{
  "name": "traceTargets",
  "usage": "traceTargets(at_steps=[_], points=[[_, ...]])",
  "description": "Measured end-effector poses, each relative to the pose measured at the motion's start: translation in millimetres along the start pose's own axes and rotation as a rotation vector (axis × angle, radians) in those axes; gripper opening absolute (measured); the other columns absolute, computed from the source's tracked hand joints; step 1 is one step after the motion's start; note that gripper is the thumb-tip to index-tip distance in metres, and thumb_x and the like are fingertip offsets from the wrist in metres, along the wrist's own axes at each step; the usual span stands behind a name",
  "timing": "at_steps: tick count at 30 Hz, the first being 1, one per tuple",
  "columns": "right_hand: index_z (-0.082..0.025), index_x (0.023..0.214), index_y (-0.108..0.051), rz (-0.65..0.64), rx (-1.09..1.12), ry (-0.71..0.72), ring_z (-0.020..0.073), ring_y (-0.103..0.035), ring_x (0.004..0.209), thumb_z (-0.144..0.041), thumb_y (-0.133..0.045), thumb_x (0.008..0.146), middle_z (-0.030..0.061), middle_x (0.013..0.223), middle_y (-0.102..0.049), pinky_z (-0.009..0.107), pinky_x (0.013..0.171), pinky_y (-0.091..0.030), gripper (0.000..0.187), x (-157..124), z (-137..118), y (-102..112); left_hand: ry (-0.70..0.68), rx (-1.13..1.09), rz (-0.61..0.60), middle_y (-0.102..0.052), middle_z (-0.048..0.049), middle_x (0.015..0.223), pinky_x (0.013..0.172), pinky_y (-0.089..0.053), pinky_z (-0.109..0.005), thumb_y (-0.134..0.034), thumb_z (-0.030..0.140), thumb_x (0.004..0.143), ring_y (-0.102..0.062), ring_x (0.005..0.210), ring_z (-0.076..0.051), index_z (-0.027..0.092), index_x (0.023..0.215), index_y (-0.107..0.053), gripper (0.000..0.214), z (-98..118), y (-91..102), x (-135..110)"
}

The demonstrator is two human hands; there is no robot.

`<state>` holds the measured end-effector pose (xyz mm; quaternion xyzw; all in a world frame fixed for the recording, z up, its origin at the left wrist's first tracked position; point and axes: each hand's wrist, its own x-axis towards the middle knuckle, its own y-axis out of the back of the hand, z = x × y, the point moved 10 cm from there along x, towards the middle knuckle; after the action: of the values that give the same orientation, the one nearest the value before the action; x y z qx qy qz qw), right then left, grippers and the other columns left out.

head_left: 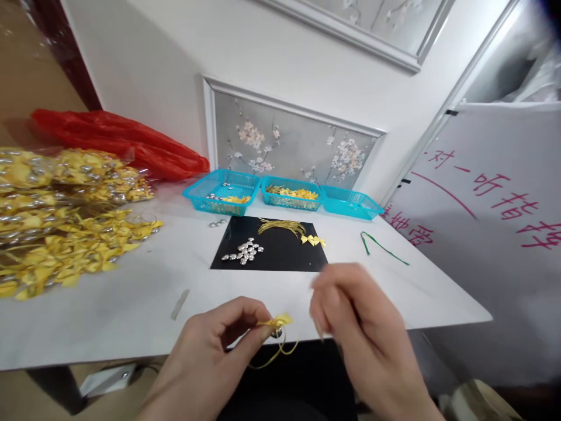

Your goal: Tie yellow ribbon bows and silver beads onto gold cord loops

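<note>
My left hand point(219, 345) pinches a yellow ribbon bow point(280, 320) between thumb and forefinger, just over the table's front edge. Against the bow sits a silver bead point(277, 332), and a thin gold cord point(280, 349) loops down below it. To the right, apart from the bow, my right hand point(355, 316) is raised with its fingers curled in. Motion blurs its fingertips, and whether anything is between them is hidden. Beyond both hands, a black mat point(280, 254) carries silver beads point(248, 251), gold cords point(283, 227) and several small yellow bows point(313, 240).
Three blue baskets point(353, 207) stand along the wall, some with beads and yellow pieces. Heaped yellow bow-and-bead strands point(74, 245) cover the table's left side, before a red plastic bag point(118, 140). A green cord point(385, 251) lies at right, near a whiteboard point(491, 140).
</note>
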<state>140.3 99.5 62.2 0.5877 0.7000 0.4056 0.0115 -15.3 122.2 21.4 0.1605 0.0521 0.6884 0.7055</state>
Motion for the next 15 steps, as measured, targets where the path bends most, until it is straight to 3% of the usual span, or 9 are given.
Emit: traceTargets(at_steps=[2, 6, 10, 15], points=[[-0.024, 0.108, -0.067, -0.004, 0.083, -0.076, 0.0126, -0.064, 0.075, -0.025, -0.041, 0.105, 0.0007, 0.086, -0.069, 0.024, 0.065, -0.052, 0.026, 11.8, 6.8, 7.5, -0.015, 0.053, -0.093, -0.069, -0.0008, 0.057, 0.045, -0.050, -0.020, -0.068, 0.043, 0.079, -0.061, 0.051, -0.017, 0.025, 0.063, -0.073, 0.024, 8.8, -5.7, 3.7], [-0.020, 0.090, -0.065, -0.212, 0.136, -0.137, 0.0094, -0.055, 0.065, -0.023, -0.060, 0.096, -0.0023, 0.081, -0.065, 0.021, 0.060, -0.043, 0.007, 13.5, 12.4, -7.3, -0.072, 0.127, -0.177, -0.075, -0.0004, 0.062, 0.049, -0.054, -0.020, -0.066, 0.041, 0.081, -0.070, 0.058, -0.019, 0.029, 0.068, -0.077, 0.020, 23.8, -14.4, 8.5], [-0.019, 0.077, -0.059, -0.169, 0.092, -0.137, 0.0076, -0.048, 0.061, -0.016, -0.057, 0.096, -0.0054, 0.067, -0.055, 0.020, 0.058, -0.037, 0.019, 8.7, 13.9, -3.3, -0.175, 0.216, -0.116, -0.077, 0.0032, 0.064, 0.050, -0.055, -0.017, -0.067, 0.043, 0.082, -0.072, 0.055, -0.017, 0.034, 0.072, -0.078, 0.017, 31.8, -12.0, 8.6], [-0.019, 0.079, -0.058, -0.101, 0.167, -0.120, 0.0066, -0.047, 0.061, -0.013, -0.056, 0.095, -0.0061, 0.068, -0.055, 0.019, 0.058, -0.036, 0.018, 6.8, 12.7, 2.9, -0.274, 0.318, 0.019, -0.083, -0.0009, 0.098, 0.071, -0.062, -0.021, -0.074, 0.042, 0.078, -0.079, 0.087, -0.024, 0.035, 0.082, -0.080, 0.011, 32.7, 3.3, -1.8]])
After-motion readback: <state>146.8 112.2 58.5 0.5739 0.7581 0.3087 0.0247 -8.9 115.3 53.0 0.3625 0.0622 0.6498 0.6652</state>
